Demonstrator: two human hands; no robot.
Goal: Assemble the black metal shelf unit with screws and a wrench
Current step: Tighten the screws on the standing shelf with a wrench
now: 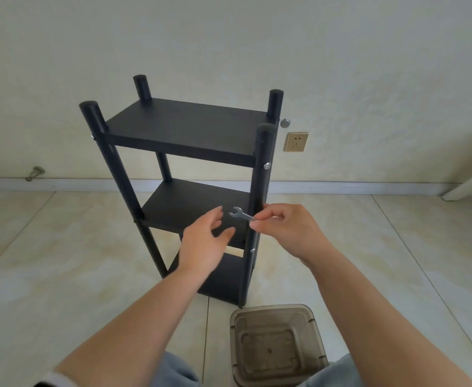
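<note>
The black metal shelf unit [184,129] stands upright on the tiled floor with three boards between four round posts. Silver screw heads show on the front right post [266,165] and lower down [252,250], and one on the front left post [92,137]. My right hand [282,227] pinches the handle end of a small silver wrench [240,214], whose open jaw points left in front of the middle board. My left hand [205,241] hovers just left of and below the wrench, fingers spread, holding nothing.
A translucent brown plastic bin [276,344] sits on the floor right in front of the shelf unit, by my knees. A wall socket [296,141] is behind the unit. A white furniture leg [469,182] slants at the far right.
</note>
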